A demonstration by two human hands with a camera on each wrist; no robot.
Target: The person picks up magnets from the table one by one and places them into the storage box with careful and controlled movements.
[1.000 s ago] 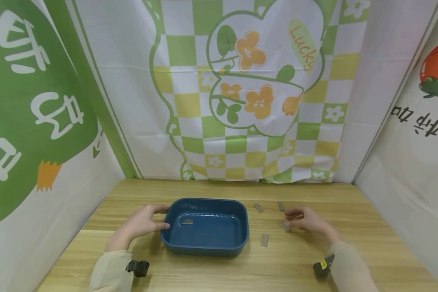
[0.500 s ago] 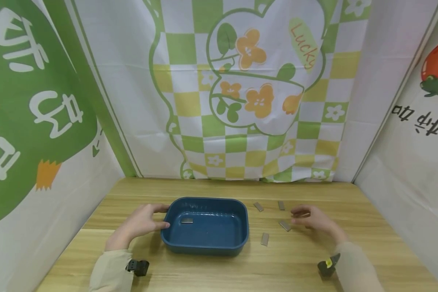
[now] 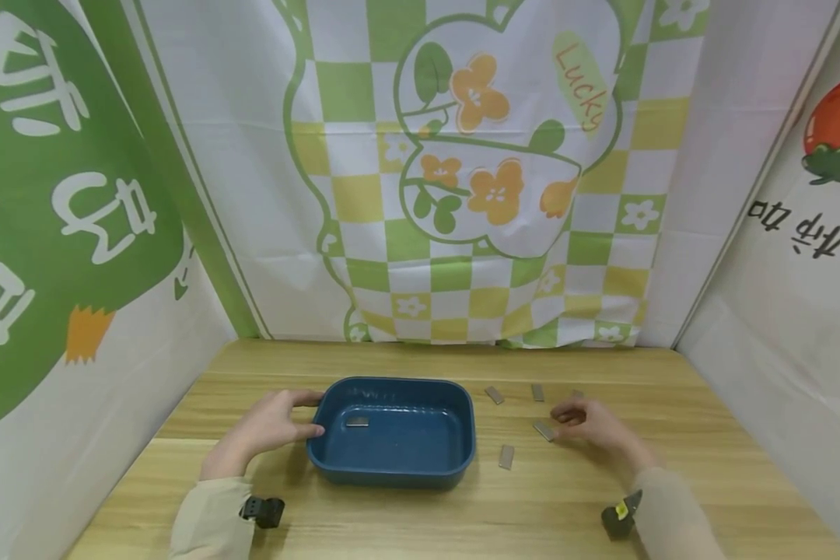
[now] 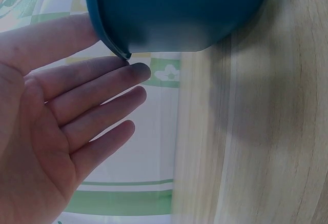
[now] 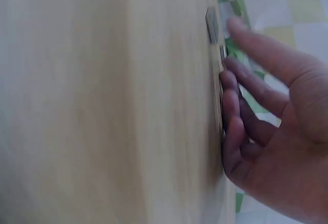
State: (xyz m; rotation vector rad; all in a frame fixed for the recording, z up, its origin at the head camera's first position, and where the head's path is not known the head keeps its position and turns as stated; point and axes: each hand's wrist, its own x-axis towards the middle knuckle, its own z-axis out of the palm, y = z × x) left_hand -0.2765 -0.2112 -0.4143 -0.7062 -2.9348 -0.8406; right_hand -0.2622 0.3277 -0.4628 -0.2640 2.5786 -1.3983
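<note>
My left hand (image 3: 280, 420) is at the left end of a blue plastic bin (image 3: 395, 476). Its thumb touches the near left rim, and the index finger reaches behind the far left corner; in the left wrist view the other fingers (image 4: 105, 119) extend straight. A small flat silver-grey piece (image 3: 357, 422) lies inside the bin. To the right, my right hand (image 3: 591, 424) hovers low over the table, thumb tip right beside a flat grey rectangular piece (image 3: 544, 432). The right wrist view shows its thumb apart from the loosely bent fingers, beside a grey piece (image 5: 211, 25).
More grey rectangular pieces lie on the wooden table (image 3: 420, 529): one (image 3: 506, 456) nearer the front, one (image 3: 494, 395) by the bin, one (image 3: 537, 393) farther back, and one (image 3: 577, 394) partly hidden behind my right hand. A patterned curtain (image 3: 462, 295) hangs behind the table.
My right hand drew back to the right, then came left again beside the grey piece. A piece behind that hand now shows. My left hand and the bin stay in place.
</note>
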